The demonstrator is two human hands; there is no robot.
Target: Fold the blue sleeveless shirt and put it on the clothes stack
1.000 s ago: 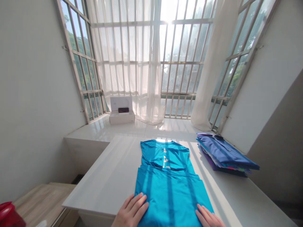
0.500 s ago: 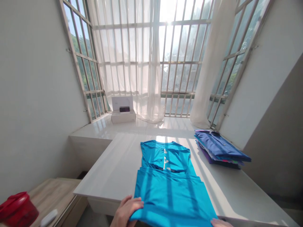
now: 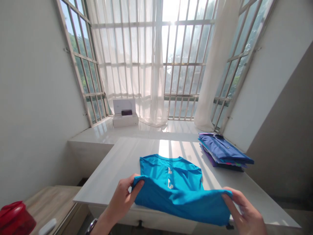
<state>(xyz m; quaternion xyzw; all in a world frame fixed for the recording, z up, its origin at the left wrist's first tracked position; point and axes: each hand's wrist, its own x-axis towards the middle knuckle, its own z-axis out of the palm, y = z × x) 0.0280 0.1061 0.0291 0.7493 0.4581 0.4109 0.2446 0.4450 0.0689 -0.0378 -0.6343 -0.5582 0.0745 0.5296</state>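
Note:
A bright blue T-shirt [image 3: 181, 204] lies with its neckline away from me on the white table, its near part lifted in a folded band. Pinching the left end of that band is my left hand [image 3: 126, 191], thumb toward me. At the opposite end my right hand [image 3: 242, 209] grips the cloth between thumb and fingers. The band sags between the hands and covers the lower part of the white print on the shirt. A dark band circles my left wrist.
The white table [image 3: 107, 176] meets a window ledge. Folded clothes [image 3: 225, 150] are stacked at the right, with dark glasses on top. A white box [image 3: 125, 119] stands on the ledge. At lower left, a red container [image 3: 17, 218] and a white object [image 3: 47, 227] rest on a wooden surface.
Both hands have risen from the table's front edge, lifting the shirt's near edge up and away from me. The neckline end has slid slightly nearer.

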